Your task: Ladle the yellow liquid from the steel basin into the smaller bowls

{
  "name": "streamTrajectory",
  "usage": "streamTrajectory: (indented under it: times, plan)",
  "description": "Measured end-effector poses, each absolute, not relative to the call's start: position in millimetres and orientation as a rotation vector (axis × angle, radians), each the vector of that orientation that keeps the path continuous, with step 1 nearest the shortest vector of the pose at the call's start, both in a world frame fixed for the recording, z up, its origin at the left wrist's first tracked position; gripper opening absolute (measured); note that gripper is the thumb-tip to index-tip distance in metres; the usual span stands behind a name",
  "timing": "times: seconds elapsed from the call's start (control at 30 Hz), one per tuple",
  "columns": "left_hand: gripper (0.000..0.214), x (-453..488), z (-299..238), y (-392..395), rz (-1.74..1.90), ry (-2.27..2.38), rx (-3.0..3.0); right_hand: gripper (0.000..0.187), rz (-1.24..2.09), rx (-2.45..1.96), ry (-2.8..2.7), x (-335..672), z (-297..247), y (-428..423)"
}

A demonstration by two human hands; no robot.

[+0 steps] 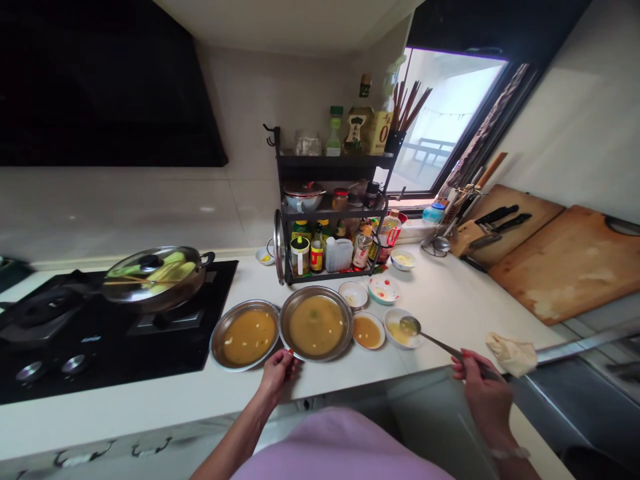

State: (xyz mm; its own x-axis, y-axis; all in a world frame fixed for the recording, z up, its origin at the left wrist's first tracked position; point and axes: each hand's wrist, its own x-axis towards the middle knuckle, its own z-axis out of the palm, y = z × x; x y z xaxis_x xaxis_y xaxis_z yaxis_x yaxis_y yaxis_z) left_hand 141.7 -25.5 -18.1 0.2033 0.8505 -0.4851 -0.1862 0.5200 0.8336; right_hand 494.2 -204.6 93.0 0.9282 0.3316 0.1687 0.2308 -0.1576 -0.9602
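Note:
My right hand [483, 387] is closed round the handle of a metal ladle [435, 341]. The ladle's bowl is over a small white bowl [403, 340] with yellowish liquid in it. My left hand [280, 372], fingers curled, grips the near rim of a large metal bowl [300, 350] filled with brownish broth. To its left stands a second metal bowl [216, 347] of similar broth with pale bits floating. Between the large bowl and the ladle is a small bowl of brown liquid [367, 332].
A lidded pan [157, 277] sits on the black stove [185, 350] at left. Behind the bowls stands a black rack [333, 215] of bottles and jars. Several small bowls lie near it. Cutting boards [575, 260], knives [500, 213] and a cloth [513, 353] are at right, beside the sink [580, 400].

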Motion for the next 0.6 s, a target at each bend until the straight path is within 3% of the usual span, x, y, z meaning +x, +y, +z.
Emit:
streamTrajectory:
  times: [0.27,0.6]
  plan:
    - [0.044,142,-17,-26,0.826,1.148,0.714,0.044,0.024,-1.875,-0.784,489,83,-210]
    - [0.042,144,-19,-26,0.836,1.15,0.7,0.044,0.222,-1.532,-0.41,467,104,-178]
